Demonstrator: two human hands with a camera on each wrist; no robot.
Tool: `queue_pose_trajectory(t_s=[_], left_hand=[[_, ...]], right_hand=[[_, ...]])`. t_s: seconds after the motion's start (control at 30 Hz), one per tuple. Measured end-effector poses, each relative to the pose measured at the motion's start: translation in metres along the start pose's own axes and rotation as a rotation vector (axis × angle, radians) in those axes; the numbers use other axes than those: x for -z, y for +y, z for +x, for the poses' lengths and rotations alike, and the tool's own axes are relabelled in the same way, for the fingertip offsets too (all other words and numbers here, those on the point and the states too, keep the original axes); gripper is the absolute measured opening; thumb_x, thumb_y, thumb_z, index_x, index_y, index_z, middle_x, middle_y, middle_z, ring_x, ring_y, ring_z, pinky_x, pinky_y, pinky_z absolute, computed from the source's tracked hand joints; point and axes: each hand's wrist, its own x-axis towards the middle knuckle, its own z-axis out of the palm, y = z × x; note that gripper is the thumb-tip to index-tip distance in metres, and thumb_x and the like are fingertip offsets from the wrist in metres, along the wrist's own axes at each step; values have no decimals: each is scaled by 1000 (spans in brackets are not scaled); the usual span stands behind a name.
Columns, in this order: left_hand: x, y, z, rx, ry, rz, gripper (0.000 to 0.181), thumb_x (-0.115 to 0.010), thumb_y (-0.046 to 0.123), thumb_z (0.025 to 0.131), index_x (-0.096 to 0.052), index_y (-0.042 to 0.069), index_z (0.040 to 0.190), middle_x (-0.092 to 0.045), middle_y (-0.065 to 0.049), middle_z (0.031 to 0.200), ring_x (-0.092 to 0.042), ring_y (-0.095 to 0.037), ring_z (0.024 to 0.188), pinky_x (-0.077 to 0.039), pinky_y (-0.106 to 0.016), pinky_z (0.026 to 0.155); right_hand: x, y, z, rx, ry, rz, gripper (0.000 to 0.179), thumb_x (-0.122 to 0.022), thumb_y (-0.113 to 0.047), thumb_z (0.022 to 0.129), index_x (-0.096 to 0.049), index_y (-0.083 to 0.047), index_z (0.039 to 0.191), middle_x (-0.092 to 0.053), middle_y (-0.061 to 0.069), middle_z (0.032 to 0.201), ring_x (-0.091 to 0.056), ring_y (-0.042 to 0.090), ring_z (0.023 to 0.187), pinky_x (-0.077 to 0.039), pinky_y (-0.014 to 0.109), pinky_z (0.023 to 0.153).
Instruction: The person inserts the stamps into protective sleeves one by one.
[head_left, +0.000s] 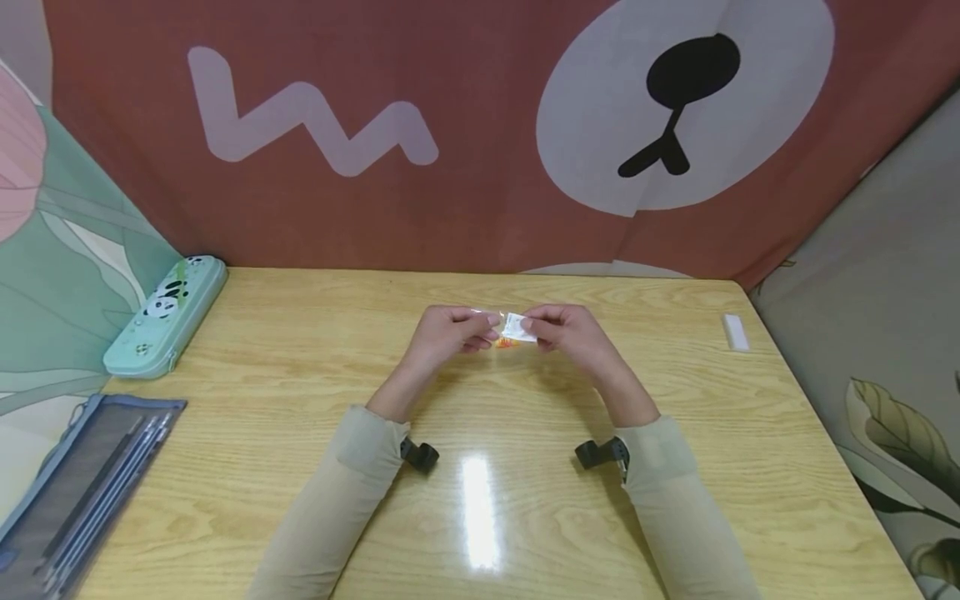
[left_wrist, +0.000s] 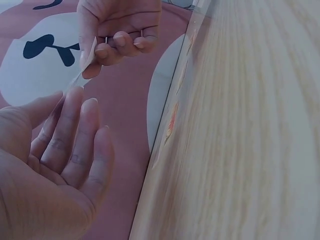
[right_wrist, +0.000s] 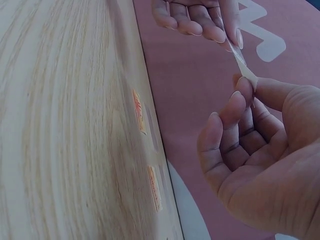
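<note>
A small, thin packet (head_left: 513, 326), white with print at one end and clear film at the other, is stretched between both hands above the table. My left hand (head_left: 456, 329) pinches its clear end between thumb and fingertips, the other fingers loosely bent in the left wrist view. On the white end, the thumb and index finger of my right hand (head_left: 564, 330) pinch; a jagged edge of the packet (right_wrist: 246, 72) shows in the right wrist view. Beneath the hands, small flat orange-and-red printed pieces (right_wrist: 139, 111) lie on the table near its far edge.
At the left stands a mint panda pencil case (head_left: 165, 317). A dark mesh zip pouch (head_left: 105, 483) with pens or pencils lies nearer. A small white block (head_left: 736, 332) sits at the right edge of the wooden table (head_left: 300, 333). A red-brown curtain (head_left: 480, 208) hangs behind.
</note>
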Motion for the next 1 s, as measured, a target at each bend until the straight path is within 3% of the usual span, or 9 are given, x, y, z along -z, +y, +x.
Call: queue_pose_trajectory(t_s=[0.2,0.4,0.6,1.0], left_hand=[[-1,1,-1,-9,-15,-10,25,-76,28,91,-80,7,103,-78,-2,81,-73,-14,71,-62,-52,88],[-1,0,-1,0,-9,-10,25,-77,28,91,-80,6,101,-78,-1,80,-73,-14,71,-62,-51,88],[-3,-1,0,6,-15,-5,25,-77,28,90,-80,6,101,-78,-2,81,-73,-14,70,-62,-52,88],[-4,0,0,13,-26,1,22,-75,23,92,-80,6,105,-80,-8,89,-74,-13,71,-63,-49,87]], right_hand=[[0,0,0,12,3,-10,29,-63,-20,100,-70,2,118,-70,2,105,-62,22,90,-55,21,73],[0,0,-1,7,-1,-6,29,-63,-20,100,-70,0,118,-69,2,104,-60,18,84,-54,22,72],[0,0,-2,2,-2,10,28,-62,-21,102,-69,-1,120,-68,2,105,-62,32,95,-55,22,74],[0,-1,-2,6,-3,8,28,-62,-21,102,-69,0,120,-69,2,105,-62,34,99,-56,23,76]])
